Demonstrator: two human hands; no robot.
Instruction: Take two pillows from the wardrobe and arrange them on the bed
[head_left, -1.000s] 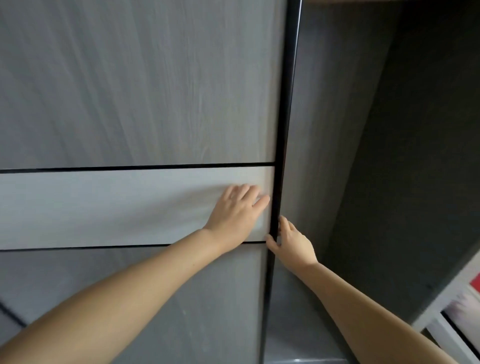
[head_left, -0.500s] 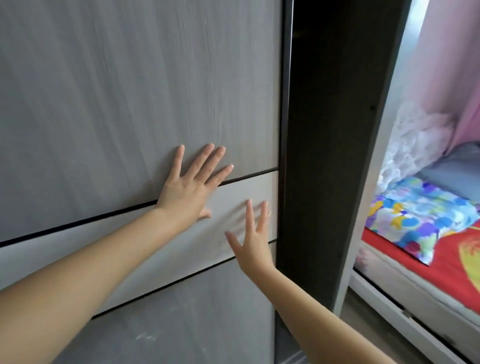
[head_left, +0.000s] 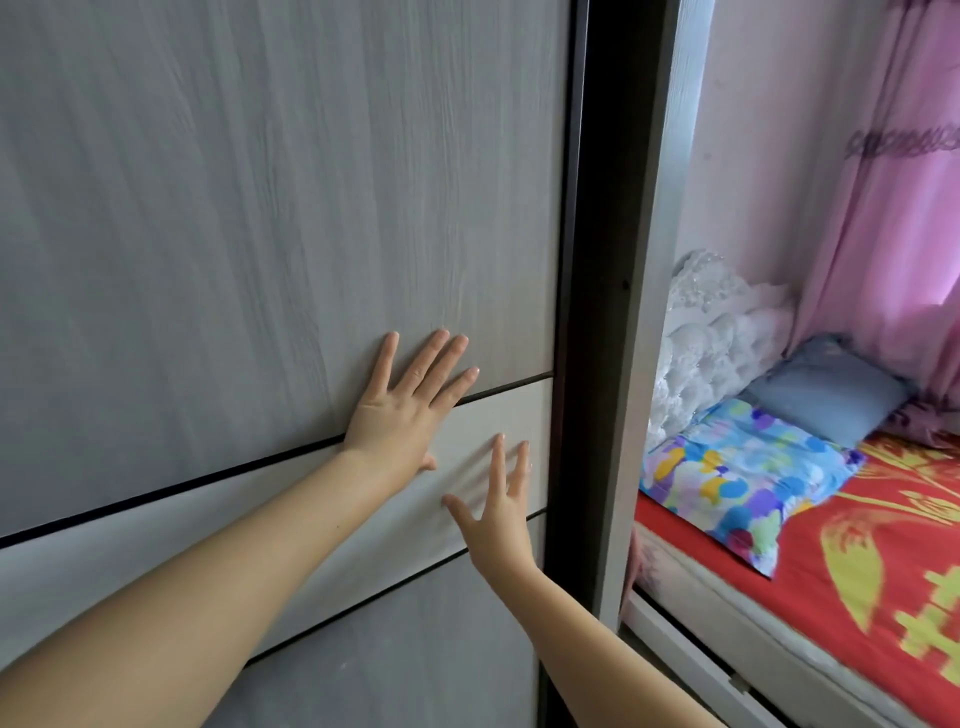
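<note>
The grey wood-grain sliding wardrobe door fills the left of the view. My left hand lies flat on it with fingers spread, across the dark line above the pale band. My right hand presses flat on the pale band just lower right, near the door's dark edge. On the bed at right lie a multicoloured patterned pillow and a blue pillow behind it, by the headboard.
The wardrobe's dark side frame stands right of the door. A white tufted headboard and pink curtains are behind the bed. The bed has a red and yellow sheet.
The door has slid shut over the wardrobe's open compartment. My right hand left the door's edge and now lies flat on the panel. The view swung right, showing the bed.
</note>
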